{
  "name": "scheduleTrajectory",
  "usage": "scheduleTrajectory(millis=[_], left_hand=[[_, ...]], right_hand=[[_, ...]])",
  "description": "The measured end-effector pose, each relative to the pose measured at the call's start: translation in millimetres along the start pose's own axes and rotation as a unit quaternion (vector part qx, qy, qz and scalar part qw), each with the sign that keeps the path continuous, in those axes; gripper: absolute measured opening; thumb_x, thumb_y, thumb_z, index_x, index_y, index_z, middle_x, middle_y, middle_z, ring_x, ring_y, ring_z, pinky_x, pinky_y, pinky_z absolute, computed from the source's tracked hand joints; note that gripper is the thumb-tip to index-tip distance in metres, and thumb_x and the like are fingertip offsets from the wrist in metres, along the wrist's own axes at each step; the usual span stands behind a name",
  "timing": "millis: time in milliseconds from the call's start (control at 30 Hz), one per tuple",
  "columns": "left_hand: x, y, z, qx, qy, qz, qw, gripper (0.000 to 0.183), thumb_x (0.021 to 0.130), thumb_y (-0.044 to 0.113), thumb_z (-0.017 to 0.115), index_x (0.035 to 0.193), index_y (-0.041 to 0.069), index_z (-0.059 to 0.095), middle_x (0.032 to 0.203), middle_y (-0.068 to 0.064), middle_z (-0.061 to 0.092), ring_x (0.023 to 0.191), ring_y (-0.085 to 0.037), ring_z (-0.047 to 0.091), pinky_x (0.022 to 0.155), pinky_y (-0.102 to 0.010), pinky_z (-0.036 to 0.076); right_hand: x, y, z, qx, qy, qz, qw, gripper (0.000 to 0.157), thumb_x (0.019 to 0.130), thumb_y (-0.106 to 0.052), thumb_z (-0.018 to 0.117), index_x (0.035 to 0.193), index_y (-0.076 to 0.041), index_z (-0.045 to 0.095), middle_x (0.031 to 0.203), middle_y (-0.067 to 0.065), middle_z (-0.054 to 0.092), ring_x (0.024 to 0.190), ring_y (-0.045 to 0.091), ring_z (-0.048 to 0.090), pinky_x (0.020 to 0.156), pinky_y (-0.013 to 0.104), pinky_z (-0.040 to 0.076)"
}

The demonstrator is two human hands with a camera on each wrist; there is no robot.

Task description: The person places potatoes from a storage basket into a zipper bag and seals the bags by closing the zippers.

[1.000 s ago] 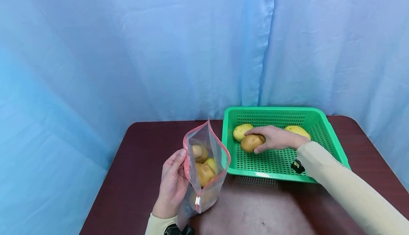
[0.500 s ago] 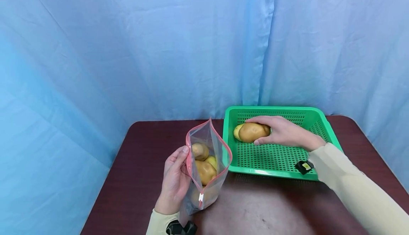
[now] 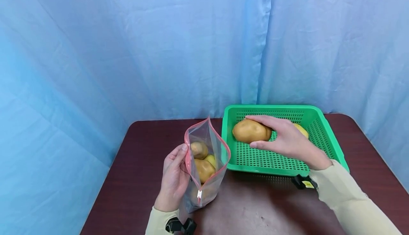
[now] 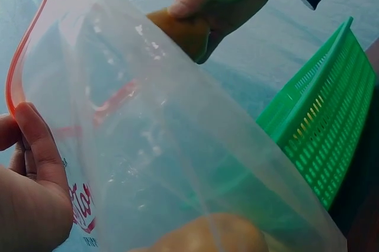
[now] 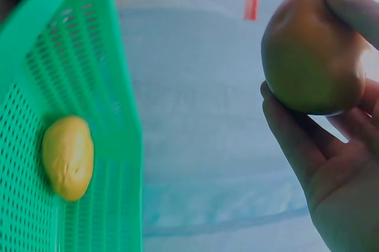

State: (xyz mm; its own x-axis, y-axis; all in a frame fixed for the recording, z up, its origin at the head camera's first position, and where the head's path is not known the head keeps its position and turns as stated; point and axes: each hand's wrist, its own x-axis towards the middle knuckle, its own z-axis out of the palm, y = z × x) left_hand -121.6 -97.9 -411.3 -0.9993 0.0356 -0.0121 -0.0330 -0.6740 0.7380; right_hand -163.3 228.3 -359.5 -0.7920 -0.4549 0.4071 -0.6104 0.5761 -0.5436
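Note:
My right hand (image 3: 289, 139) holds a large brown potato (image 3: 249, 131) above the green basket (image 3: 265, 171), with thumb and fingers on either side of it. The right wrist view shows this potato (image 5: 314, 51) raised clear of the basket wall. With thumb and fingers, my left hand (image 3: 174, 178) pinches the red-edged rim of a clear slider zip bag (image 3: 212, 189). The bag stands with its mouth wide apart, and several potatoes (image 3: 204, 171) lie inside. A yellowish potato (image 3: 301, 130) in the basket is partly covered by my right hand; another (image 5: 68, 158) shows in the right wrist view.
The basket stands at the back right of a dark red-brown table (image 3: 143, 157), close to the bag's right side. A pale blue curtain (image 3: 191, 50) hangs behind the table. A white slider (image 3: 199, 194) sits at the near end of the bag's zip.
My right hand has lifted the brown potato from the basket, up and nearer the camera; it now covers the yellowish potato at the basket's left. My left hand and the bag have hardly moved.

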Motion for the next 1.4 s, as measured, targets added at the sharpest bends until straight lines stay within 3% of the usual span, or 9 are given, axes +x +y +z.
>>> scheduleTrajectory(millis=[367, 600, 867, 967, 1133, 1400], left_hand=[[2.2, -2.0, -1.7, -0.002, -0.004, -0.002, 1.0000, 0.025, 0.107, 0.004, 0.054, 0.091, 0.010, 0.072, 0.073, 0.003, 0.070, 0.062, -0.003, 0.066, 0.056, -0.015, 0.053], [1.4, 2.9, -5.4, 0.001, -0.005, -0.003, 1.0000, 0.026, 0.107, 0.005, 0.053, 0.091, 0.011, 0.072, 0.073, 0.003, 0.070, 0.061, -0.003, 0.066, 0.056, -0.016, 0.054], [-3.2, 7.3, -10.8, -0.008, -0.007, 0.002, 0.9999, 0.027, 0.108, 0.006, 0.052, 0.090, 0.009, 0.072, 0.071, 0.002, 0.068, 0.058, -0.004, 0.064, 0.053, -0.016, 0.052], [-3.4, 7.6, -11.1, -0.008, -0.012, 0.001, 0.9999, 0.025, 0.108, 0.007, 0.053, 0.092, 0.009, 0.073, 0.073, 0.002, 0.069, 0.060, -0.004, 0.066, 0.055, -0.016, 0.053], [-3.2, 8.4, -10.3, -0.006, -0.009, 0.001, 0.9999, 0.023, 0.108, 0.009, 0.054, 0.095, 0.009, 0.073, 0.075, 0.002, 0.071, 0.062, -0.004, 0.068, 0.058, -0.017, 0.055], [-5.0, 9.0, -9.6, 0.001, 0.014, -0.001, 0.9999, 0.022, 0.108, 0.010, 0.056, 0.098, 0.009, 0.075, 0.080, 0.000, 0.074, 0.070, -0.007, 0.072, 0.064, -0.019, 0.058]], right_hand=[[-6, -30, 18.3, 0.040, 0.091, -0.029, 0.995, 0.074, 0.076, -0.019, 0.093, 0.144, -0.016, 0.062, 0.135, 0.001, 0.068, 0.117, 0.018, 0.068, 0.083, 0.026, 0.058], [0, -52, 42.8, 0.079, 0.122, -0.023, 0.989, 0.069, 0.082, -0.031, 0.090, 0.143, -0.015, 0.063, 0.133, 0.003, 0.069, 0.112, 0.021, 0.070, 0.079, 0.032, 0.059], [12, -77, 68.7, 0.117, 0.116, -0.020, 0.986, 0.071, 0.089, -0.053, 0.078, 0.146, -0.016, 0.059, 0.134, 0.003, 0.068, 0.110, 0.017, 0.068, 0.080, 0.036, 0.059], [16, -83, 74.4, 0.124, 0.116, -0.022, 0.985, 0.070, 0.090, -0.049, 0.080, 0.147, -0.015, 0.058, 0.137, 0.002, 0.066, 0.113, 0.016, 0.067, 0.084, 0.036, 0.059], [22, -89, 81.8, 0.149, 0.109, -0.038, 0.982, 0.068, 0.088, -0.027, 0.085, 0.147, -0.013, 0.055, 0.142, -0.001, 0.061, 0.119, 0.016, 0.063, 0.092, 0.035, 0.057], [23, -87, 95.4, 0.093, 0.106, -0.073, 0.987, 0.066, 0.087, -0.032, 0.086, 0.142, -0.010, 0.057, 0.136, 0.001, 0.064, 0.115, 0.015, 0.064, 0.089, 0.031, 0.057]])
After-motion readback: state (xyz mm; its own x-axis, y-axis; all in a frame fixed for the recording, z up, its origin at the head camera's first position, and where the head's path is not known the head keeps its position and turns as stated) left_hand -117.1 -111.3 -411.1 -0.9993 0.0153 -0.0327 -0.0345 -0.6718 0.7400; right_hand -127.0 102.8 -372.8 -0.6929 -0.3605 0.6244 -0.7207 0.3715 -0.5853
